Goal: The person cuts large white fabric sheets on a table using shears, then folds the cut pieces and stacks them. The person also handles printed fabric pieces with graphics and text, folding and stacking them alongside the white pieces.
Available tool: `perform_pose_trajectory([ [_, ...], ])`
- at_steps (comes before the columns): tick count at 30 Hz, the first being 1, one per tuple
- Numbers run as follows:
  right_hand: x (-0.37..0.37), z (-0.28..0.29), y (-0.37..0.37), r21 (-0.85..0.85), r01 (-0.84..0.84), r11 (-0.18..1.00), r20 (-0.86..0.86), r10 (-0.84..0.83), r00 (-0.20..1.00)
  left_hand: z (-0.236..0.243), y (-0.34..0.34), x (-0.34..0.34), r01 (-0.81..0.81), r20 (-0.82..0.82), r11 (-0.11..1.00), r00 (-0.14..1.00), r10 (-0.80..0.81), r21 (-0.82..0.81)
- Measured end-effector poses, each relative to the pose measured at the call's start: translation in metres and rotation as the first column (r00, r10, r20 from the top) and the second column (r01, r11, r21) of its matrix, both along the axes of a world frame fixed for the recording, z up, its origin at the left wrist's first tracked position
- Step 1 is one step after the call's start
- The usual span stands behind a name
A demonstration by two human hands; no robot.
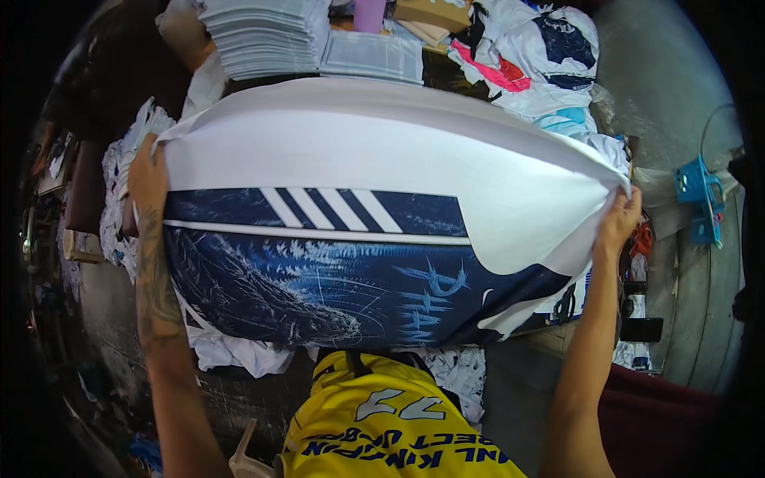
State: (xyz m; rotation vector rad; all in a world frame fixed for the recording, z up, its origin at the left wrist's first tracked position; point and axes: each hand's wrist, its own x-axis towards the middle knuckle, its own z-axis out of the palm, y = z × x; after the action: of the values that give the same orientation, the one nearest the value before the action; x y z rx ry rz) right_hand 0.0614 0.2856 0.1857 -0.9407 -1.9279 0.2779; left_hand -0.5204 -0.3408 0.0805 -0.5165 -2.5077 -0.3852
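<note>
A wide piece of printed cloth (319,151) is stretched between my two hands. Its far part is plain white, and its near part is navy blue with white slanted stripes, a thin white line and light blue patterns. My left hand (148,177) is closed on the cloth's far left corner. At the far right corner, my right hand (618,217) pinches the edge, and folds run from that grip across the white part. The near edge sags toward my body. The cloth hides most of the surface under it.
Behind the cloth stands a tall stack of grey-white sheets (259,40), next to a purple container (368,14). A heap of mixed garments (550,48) lies at the far right. A blue plastic basket (700,195) hangs at right. Crumpled white cloth (239,352) lies below.
</note>
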Motion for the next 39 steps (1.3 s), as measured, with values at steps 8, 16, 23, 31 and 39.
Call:
perform_pose_trajectory([
  [8, -0.030, -0.150, 0.025, -0.090, 0.153, 0.984, 0.413, -0.102, 0.905, -0.054, 0.055, -0.019, 0.243, 0.204, 0.920, 0.961, -0.185, -0.308],
  [16, -0.065, -0.200, 0.033, -0.180, 0.262, 0.948, 0.719, -0.054, 0.693, -0.110, 0.056, -0.107, 0.323, 0.189, 0.779, 0.946, -0.262, -0.537],
  [23, -0.005, -0.148, -0.103, -0.089, -0.102, 0.991, 0.697, 0.136, 0.704, -0.082, -0.023, 0.173, -0.111, 0.403, 0.988, 0.913, 0.059, 0.107],
  [31, 0.129, -0.156, -0.280, -0.469, 0.012, 0.883, 0.688, 0.357, 0.631, -0.115, -0.194, 0.373, -0.026, 0.427, 0.956, 0.891, 0.155, -0.293],
  [39, 0.136, -0.152, -0.279, -0.458, -0.141, 0.878, 0.626, 0.431, 0.650, -0.123, -0.142, 0.289, 0.053, 0.316, 0.998, 0.947, -0.060, 0.031],
])
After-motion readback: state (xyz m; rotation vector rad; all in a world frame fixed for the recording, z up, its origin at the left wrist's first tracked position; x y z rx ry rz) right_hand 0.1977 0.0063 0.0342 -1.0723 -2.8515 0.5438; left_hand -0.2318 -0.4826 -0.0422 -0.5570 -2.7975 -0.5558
